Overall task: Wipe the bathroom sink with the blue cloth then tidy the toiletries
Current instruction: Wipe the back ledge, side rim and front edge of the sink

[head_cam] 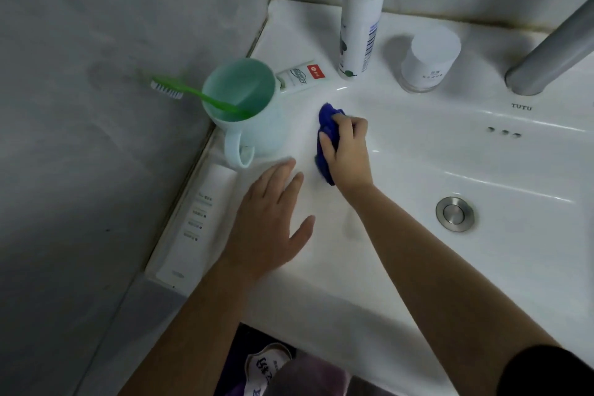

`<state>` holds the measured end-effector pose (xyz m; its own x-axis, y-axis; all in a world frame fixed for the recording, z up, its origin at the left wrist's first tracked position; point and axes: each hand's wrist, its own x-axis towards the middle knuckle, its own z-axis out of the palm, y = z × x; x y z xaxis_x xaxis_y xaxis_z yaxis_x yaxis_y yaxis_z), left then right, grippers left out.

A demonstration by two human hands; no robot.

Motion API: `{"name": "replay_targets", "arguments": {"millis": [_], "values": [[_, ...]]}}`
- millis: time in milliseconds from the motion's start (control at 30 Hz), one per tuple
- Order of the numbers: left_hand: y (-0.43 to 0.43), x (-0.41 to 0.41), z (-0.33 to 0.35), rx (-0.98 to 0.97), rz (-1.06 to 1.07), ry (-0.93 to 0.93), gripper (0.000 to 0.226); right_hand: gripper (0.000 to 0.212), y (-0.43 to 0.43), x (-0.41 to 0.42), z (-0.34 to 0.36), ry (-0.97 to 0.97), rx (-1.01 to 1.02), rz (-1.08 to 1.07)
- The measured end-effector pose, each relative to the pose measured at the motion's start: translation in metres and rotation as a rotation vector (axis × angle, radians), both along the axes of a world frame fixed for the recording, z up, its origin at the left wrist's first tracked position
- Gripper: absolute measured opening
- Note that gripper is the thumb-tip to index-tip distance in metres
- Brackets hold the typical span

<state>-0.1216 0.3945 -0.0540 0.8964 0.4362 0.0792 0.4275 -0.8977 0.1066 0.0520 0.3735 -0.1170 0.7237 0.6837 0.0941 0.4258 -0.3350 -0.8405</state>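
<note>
My right hand (346, 151) grips a bunched blue cloth (325, 125) and presses it on the left inner slope of the white sink (418, 151). My left hand (273, 215) lies flat with straight fingers on the sink's left rim, just below a pale green mug (254, 119). A green toothbrush (193, 93) leans out of the mug to the left. Behind the mug lies a small toothpaste tube (302, 75). A tall white pump bottle (360, 26) and a white jar (429, 58) stand along the back ledge.
A long white box (199, 222) lies along the sink's left edge against the tiled wall. The grey faucet (553, 51) juts in at the upper right. The metal drain plug (454, 214) sits in the basin. Grey tiled walls close off the left and back.
</note>
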Motion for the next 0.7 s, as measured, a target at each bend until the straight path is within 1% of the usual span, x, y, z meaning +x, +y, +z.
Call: {"name": "replay_targets", "arguments": {"millis": [67,167,200,267,333,433,500,533,600,667,700], "values": [[0.003,0.007,-0.001,0.002,0.006,0.023,0.058,0.033,-0.009,0.005,-0.007,0.009,-0.069,-0.042],[0.003,0.006,-0.003,-0.018,0.022,0.004,0.058,0.029,-0.053,0.014,-0.031,-0.059,-0.329,-0.208],[0.002,0.005,-0.002,-0.016,0.026,0.009,0.059,0.029,-0.070,0.019,-0.036,-0.086,-0.385,-0.251],[0.002,0.007,-0.002,-0.012,0.030,0.012,0.060,0.030,-0.084,0.029,-0.038,-0.058,-0.424,-0.321],[0.002,0.008,-0.003,-0.020,0.031,0.013,0.061,0.032,-0.065,0.027,-0.033,0.017,-0.385,-0.363],[0.002,0.007,-0.004,-0.015,0.043,0.027,0.062,0.038,-0.020,-0.010,-0.020,0.137,-0.165,-0.253],[0.002,0.008,-0.003,-0.010,0.047,0.031,0.062,0.041,-0.015,-0.026,-0.013,0.123,-0.092,-0.140],[0.002,0.008,-0.004,-0.017,0.042,0.024,0.061,0.042,-0.025,-0.024,-0.013,0.067,-0.113,-0.058],[0.002,0.008,-0.004,-0.027,0.038,0.002,0.060,0.043,-0.058,-0.004,-0.021,-0.125,-0.248,0.123],[0.001,0.008,-0.004,-0.018,0.036,-0.007,0.057,0.042,-0.096,0.023,-0.029,-0.247,-0.404,0.195],[0.001,0.009,-0.004,-0.011,0.036,-0.006,0.056,0.041,-0.113,0.032,-0.031,-0.255,-0.461,0.196]]}}
